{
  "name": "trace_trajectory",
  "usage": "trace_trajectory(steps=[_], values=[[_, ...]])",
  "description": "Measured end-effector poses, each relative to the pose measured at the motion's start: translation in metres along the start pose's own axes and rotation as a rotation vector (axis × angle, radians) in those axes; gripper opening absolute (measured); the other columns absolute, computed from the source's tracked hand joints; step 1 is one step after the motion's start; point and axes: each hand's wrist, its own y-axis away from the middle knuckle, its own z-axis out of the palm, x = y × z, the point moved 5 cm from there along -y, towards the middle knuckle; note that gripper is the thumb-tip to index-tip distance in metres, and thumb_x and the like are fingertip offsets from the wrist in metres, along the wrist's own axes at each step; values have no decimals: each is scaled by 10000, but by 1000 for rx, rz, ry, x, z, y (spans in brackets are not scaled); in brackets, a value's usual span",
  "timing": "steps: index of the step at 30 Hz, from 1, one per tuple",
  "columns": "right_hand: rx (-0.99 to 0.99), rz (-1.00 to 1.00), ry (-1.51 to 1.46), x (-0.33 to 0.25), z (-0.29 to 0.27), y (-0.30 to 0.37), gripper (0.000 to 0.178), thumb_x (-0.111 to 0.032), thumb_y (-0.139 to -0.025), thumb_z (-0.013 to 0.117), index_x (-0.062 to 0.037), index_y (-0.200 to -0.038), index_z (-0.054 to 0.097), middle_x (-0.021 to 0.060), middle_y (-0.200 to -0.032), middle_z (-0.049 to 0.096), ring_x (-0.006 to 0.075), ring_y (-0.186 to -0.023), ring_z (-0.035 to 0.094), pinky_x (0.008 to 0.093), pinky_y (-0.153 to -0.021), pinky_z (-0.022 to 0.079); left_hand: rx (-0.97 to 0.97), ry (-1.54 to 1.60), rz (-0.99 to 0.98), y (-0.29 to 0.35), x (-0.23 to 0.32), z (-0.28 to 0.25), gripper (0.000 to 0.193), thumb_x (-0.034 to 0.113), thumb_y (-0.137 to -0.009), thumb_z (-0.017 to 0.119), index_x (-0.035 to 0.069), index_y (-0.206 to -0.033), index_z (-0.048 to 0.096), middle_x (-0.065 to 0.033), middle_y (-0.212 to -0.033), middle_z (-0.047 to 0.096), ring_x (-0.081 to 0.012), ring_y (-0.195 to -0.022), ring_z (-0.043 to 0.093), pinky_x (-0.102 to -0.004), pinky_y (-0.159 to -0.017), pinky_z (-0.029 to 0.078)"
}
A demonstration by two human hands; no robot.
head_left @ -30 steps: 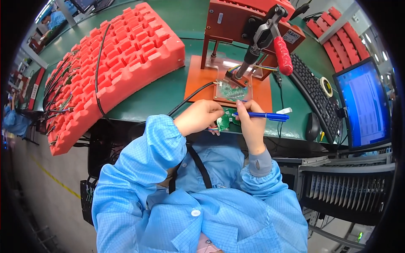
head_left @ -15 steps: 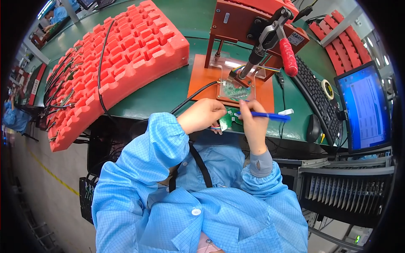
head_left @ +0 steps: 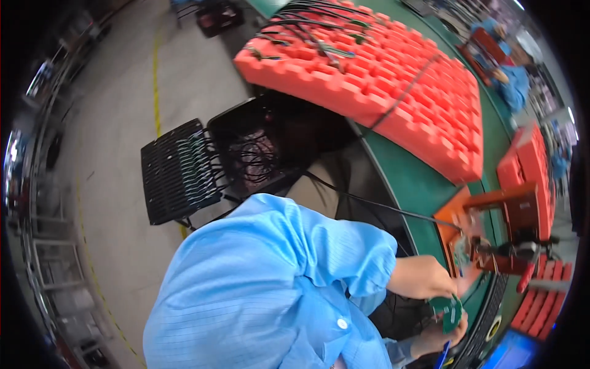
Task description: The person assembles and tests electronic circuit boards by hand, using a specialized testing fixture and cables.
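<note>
Gripping green circuit board [head_left: 452, 315] with left hand [head_left: 425, 278] and right hand [head_left: 437, 339]; red foam tray [head_left: 424, 111] on green tabletop [head_left: 424, 194]; grey floor [head_left: 117, 135] leftward.

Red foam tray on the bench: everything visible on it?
The red foam tray is a thick, foam-looking slab with rows of cut slots. It lies on the green bench, one end apparently jutting past the edge. Dark cables and small green boards rest toward that end; a single cable crosses its other half.
</note>
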Motion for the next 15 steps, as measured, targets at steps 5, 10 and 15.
trace_trajectory(steps=[5, 10, 15], values=[[239, -280, 7, -39, 20, -2, 294, -266, -823, 707, -4, -929, 630, 178, -939, 638, 264, -764, 606, 367, -647, 519, 207, 69, 77, 3, 36, -23, 170, 167, -886, 606, 43, -1002, 591, -101, -728, 597, -293, -676, 604, -384, -578, 465], [-111, -611, 131, -101, 95, -31, 229, -149, -865, 640, 72, -807, 628, 216, -811, 623, 276, -662, 585, 367, -585, 487, 148, -82, 127, -6, 81, -87, 261, 281, -777, 679, 52, -886, 616, -86, -744, 639, -321, -717, 625, -422, -597, 469], [-533, -785, 389, -111, 162, -37, 381, -307, -976, 492, 63, -969, 586, 129, -802, 560, 198, -659, 530, 283, -573, 434, -371, -857, -157, -12, 121, -140, 154, 149, -692, 610, 30, -775, 662, -158, -750, 662, -321, -745, 671, -428, -616, 532]])
